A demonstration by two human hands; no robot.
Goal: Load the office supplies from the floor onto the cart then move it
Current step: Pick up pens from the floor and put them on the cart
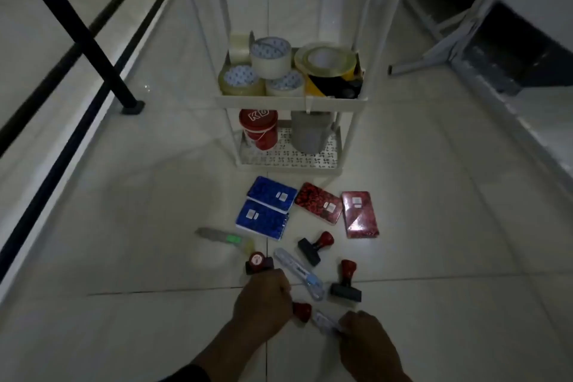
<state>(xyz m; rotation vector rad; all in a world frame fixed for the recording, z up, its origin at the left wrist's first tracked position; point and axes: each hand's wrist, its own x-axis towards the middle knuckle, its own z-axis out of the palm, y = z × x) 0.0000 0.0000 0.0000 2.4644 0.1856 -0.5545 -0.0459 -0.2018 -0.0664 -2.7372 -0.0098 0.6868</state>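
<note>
Tape rolls [271, 57] and 2 tubs already sit on the cart [291, 99]; before it, 4 notebooks [316, 206], stamps and cutters remain on the floor. Left hand [262, 298] grips 1 stamp [301, 311], right hand [364, 335] pinches a cutter [325, 321].

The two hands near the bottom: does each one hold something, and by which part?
The left hand grips a rubber stamp by its base; the red knob sticks out. The right hand pinches one end of a clear utility knife.
</note>
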